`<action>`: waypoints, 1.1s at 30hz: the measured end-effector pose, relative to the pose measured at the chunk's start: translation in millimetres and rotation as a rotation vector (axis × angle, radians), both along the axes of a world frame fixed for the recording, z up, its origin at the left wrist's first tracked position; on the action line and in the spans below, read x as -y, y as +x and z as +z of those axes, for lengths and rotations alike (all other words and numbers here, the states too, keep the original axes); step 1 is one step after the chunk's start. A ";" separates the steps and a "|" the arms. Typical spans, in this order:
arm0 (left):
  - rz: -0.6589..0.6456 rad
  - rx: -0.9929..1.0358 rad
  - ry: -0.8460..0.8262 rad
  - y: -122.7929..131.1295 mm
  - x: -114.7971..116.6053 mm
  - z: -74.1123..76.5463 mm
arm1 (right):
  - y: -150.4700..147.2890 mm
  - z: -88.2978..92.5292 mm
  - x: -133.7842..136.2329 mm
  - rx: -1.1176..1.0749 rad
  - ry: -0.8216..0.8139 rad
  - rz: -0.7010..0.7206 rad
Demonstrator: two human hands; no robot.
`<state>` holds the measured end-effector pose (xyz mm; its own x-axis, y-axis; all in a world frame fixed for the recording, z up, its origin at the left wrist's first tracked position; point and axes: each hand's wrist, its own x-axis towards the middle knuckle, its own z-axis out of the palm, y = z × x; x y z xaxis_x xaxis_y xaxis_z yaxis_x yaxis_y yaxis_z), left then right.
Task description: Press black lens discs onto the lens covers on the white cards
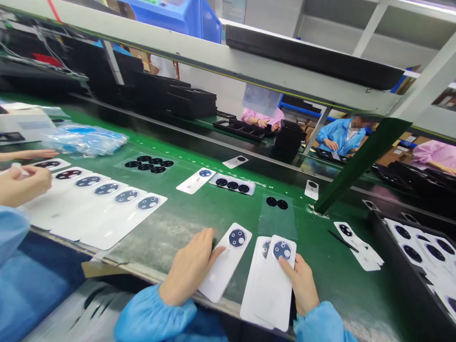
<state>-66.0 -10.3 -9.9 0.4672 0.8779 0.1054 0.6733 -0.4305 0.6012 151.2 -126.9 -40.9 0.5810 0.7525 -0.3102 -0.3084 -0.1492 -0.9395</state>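
My left hand point(190, 266) is at the left edge of a white phone back cover point(223, 268) with a round dark camera ring, its thumb lying over the edge. The cover reaches over the front edge of the green bench. My right hand point(302, 282) pinches another white phone back panel point(280, 289) by its right side, thumb on top near the camera ring. Under that panel lies a second white cover point(253, 285), its camera ring partly hidden. Behind them, two black discs point(277, 203) sit on a clear sheet point(278, 225).
A co-worker's hands point(26, 180) are over a row of overlapping white covers point(103, 225) at left. Black discs point(149, 164) and loose covers point(195, 180) lie farther back. A black tray point(399, 275) of covers stands right, near a slanted green post point(359, 166).
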 end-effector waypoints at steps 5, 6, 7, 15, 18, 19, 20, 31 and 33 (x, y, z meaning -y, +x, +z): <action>-0.334 -0.108 0.604 22.6 42.4 -20.5 | -0.5 3.7 0.3 0.057 -0.015 0.019; -0.385 -0.098 0.628 28.9 50.4 -27.8 | -1.2 3.5 0.6 0.075 -0.017 0.009; -0.395 -0.091 0.647 34.3 56.9 -34.7 | -1.9 3.2 1.0 0.097 -0.019 -0.006; -0.314 -0.128 0.604 38.6 56.6 -40.3 | 11.0 15.4 13.1 0.031 -0.017 -0.039; -0.360 -0.174 0.609 24.0 38.8 -36.5 | 35.9 21.8 26.7 -0.086 -0.038 -0.037; -0.386 -0.209 0.620 17.2 31.6 -37.1 | 44.5 21.9 31.7 -0.084 -0.049 -0.048; -0.350 -0.242 0.616 10.3 24.8 -38.6 | 51.9 21.0 36.6 -0.072 -0.061 -0.060; -0.195 -0.359 0.628 25.3 59.6 -37.5 | 51.9 2.0 44.5 0.314 -0.056 -0.072; -0.265 -0.330 0.644 32.1 64.1 -39.3 | 56.8 3.5 46.8 0.358 -0.055 -0.083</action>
